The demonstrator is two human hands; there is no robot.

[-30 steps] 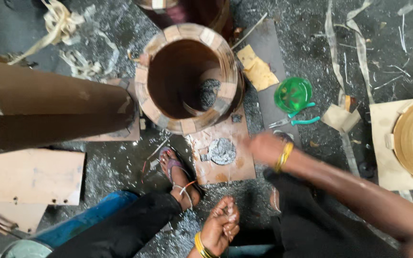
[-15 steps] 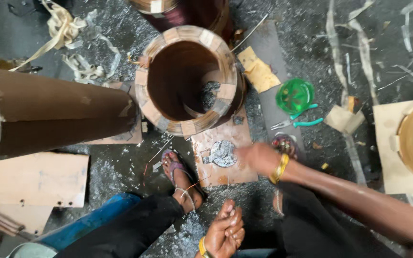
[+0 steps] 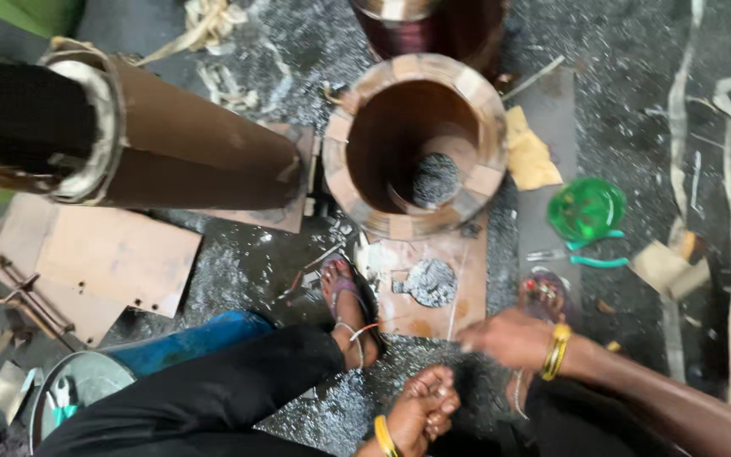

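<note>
Your right hand [image 3: 508, 337] rests palm down with its fingers loosely together at the near edge of a flat brown pressboard sheet [image 3: 433, 288], touching it and gripping nothing I can make out; a gold bangle [image 3: 555, 351] circles that wrist. Your left hand [image 3: 420, 410] hangs lower, between your knees, its fingers curled in toward each other; whether they pinch anything, I cannot tell. The sheet has a rough round hole through which the gritty grey floor shows. Just beyond it, past your right hand, stands an upright hollow cylinder [image 3: 414, 152] with smooth brown walls and a rim built of pale, blocky segments. Left of your hands, your sandalled foot [image 3: 350, 309] sits on the sheet's corner, and farther left a long brown tube [image 3: 171, 152] lies on its side. To the right of your right hand are a glossy green plastic lid [image 3: 586, 209] and green-handled pliers [image 3: 590, 252]. The floor is strewn with metallic shavings.
</note>
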